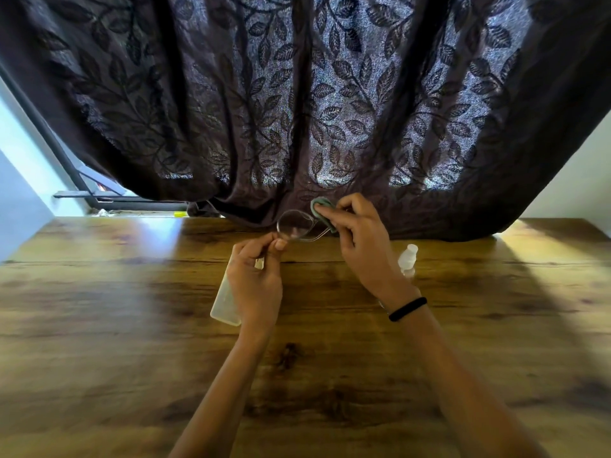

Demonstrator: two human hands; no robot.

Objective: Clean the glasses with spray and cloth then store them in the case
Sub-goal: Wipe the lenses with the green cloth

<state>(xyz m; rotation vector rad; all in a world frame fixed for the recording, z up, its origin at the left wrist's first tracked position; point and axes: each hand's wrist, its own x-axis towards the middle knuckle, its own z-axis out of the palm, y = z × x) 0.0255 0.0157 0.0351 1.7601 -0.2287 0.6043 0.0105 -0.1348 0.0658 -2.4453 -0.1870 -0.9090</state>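
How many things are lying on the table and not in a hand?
2. A pale case lies flat, partly under the left hand. A small spray bottle lies behind the right hand's wrist. The arms may hide more.

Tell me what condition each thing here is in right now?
glasses: held up above the table, out of the case
cloth: pressed to the glasses
left hand: pinching the glasses
right hand: gripping the cloth
spray bottle: standing on the table, untouched
case: lying on the table; open or closed unclear
curtain: drawn
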